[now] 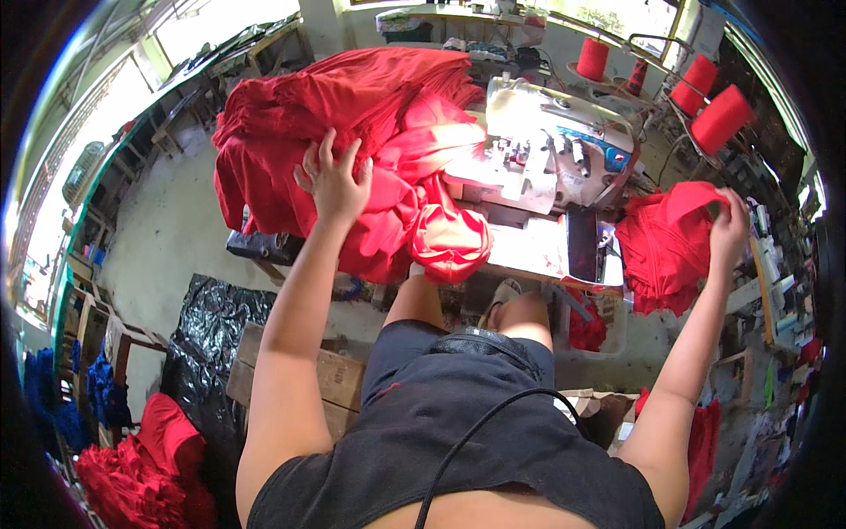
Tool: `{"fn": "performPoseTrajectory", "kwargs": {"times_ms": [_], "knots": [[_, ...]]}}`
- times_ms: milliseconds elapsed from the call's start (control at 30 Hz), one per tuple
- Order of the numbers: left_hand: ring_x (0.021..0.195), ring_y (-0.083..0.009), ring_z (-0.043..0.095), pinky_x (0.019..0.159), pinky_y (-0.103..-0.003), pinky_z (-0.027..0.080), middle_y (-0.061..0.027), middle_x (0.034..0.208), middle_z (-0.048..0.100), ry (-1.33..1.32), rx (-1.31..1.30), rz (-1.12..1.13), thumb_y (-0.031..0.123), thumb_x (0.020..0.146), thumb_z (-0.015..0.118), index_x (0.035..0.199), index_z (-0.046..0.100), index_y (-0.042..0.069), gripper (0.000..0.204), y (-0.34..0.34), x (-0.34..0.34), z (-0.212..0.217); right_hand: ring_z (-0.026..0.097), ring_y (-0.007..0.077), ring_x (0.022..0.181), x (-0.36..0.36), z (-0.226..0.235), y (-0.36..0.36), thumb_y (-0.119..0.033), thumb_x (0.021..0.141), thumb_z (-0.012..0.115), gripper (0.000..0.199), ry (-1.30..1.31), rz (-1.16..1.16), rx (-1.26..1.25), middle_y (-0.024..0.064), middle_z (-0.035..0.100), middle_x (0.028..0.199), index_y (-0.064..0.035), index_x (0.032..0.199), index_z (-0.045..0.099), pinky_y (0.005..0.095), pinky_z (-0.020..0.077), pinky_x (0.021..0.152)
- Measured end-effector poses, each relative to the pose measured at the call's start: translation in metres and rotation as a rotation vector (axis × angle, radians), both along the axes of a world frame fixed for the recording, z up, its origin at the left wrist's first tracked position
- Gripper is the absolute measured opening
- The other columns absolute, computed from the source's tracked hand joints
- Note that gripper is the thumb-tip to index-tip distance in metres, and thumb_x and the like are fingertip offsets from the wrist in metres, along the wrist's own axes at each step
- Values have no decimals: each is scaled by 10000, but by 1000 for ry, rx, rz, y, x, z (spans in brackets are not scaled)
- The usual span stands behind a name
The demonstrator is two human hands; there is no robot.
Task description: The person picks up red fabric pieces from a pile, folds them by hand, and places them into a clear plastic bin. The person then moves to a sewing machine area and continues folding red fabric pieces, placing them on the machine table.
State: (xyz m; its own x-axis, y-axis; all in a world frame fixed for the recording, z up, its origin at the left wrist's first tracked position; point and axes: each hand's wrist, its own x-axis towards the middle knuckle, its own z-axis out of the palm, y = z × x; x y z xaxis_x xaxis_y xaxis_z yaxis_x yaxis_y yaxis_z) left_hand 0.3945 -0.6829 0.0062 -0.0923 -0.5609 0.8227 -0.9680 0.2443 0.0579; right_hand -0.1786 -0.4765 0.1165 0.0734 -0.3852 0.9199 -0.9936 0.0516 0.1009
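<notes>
My left hand (339, 187) has its fingers spread over a big heap of red fabric (291, 106), which covers the left side of the sewing table. To the right, my right hand (730, 231) pinches the edge of a piece of red fabric (670, 234), at the top of a pile beside the machine. Between the two hands stands a white sewing machine (564, 150), brightly lit around its needle area. Some red cloth (451, 240) hangs over the table's front edge, close to my knee.
Red thread cones (721, 119) stand on a rack behind the machine. A wooden bench (339, 379) is under me. Black plastic sheeting (216, 331) lies on the floor at left, near another red fabric pile (150, 467). A clear bin (604, 331) sits under the table.
</notes>
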Motion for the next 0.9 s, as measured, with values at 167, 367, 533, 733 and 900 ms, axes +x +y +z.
{"fn": "performPoseTrajectory", "kwargs": {"times_ms": [167,367,533,733,900], "knots": [[1151,-272,495,981,-376,382,-157,1210,515,320,437,-994,136,783,675,1242,464,27,517,104,-93,43,655,209,778,193,-10,-32,15,790,566,152,-277,438,598,95,661,831,-52,918,615,316,499,669],[805,-220,628,756,-325,494,-129,869,640,418,837,-1041,211,767,704,1120,544,-11,447,134,-95,34,640,276,646,289,-29,-34,-162,779,661,135,-225,701,651,150,619,712,-64,867,634,347,486,584],[753,-75,571,701,-247,473,-40,832,645,1102,921,-977,119,873,604,968,618,17,140,126,-58,-2,642,210,611,314,-31,-18,-128,782,680,76,-408,739,410,111,635,690,-92,845,657,305,480,554],[852,-189,601,803,-331,506,-63,935,622,2066,817,-1579,211,902,559,954,590,57,166,100,-67,-52,613,175,659,355,-65,-9,-153,846,627,118,-624,1597,846,58,635,720,-35,842,632,288,478,639],[840,-180,572,791,-331,478,-45,908,595,2254,1053,-1868,274,892,559,933,573,64,214,101,-111,-54,579,212,835,350,-77,-41,-217,667,795,349,-606,857,688,97,591,926,-28,920,647,324,467,725]]}}
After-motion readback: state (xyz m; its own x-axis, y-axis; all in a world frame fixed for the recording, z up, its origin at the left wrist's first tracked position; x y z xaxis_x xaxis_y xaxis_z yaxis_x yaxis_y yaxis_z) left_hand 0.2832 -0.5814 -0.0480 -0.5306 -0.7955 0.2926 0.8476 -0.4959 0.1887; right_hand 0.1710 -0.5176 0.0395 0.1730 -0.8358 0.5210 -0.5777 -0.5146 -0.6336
